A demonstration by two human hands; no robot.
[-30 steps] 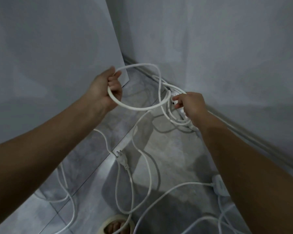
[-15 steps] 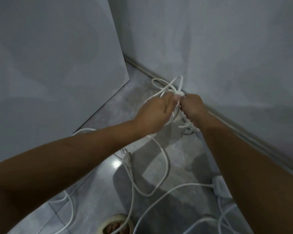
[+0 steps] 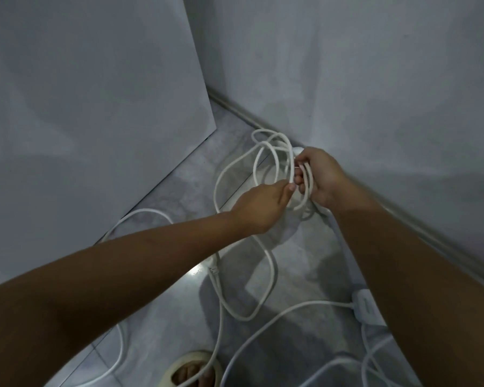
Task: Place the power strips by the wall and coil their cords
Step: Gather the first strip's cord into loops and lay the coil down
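My right hand (image 3: pixel 323 177) grips several loops of a white cord coil (image 3: pixel 266 152) close to the right wall. My left hand (image 3: pixel 260 209) pinches the same cord just left of the right hand's fingers. The loops stand up toward the corner. Slack cord (image 3: pixel 268 283) trails down over the floor to a white plug (image 3: pixel 213 267). A white power strip (image 3: pixel 365 308) lies by the right wall under my right forearm, partly hidden, with its own cord (image 3: pixel 285 311) running left. The strip belonging to the held cord is hidden behind my hands.
A grey panel (image 3: pixel 95 121) stands on the left and a grey wall (image 3: pixel 375 93) with a baseboard on the right; they meet in a narrow corner. More white cord (image 3: pixel 120 356) loops at lower left. A sandalled foot (image 3: pixel 192 371) shows at the bottom edge.
My left hand swung from far left, carrying a wide loop, over to my right hand. The loop has joined the bundle in the right hand, and the coil now stands tighter.
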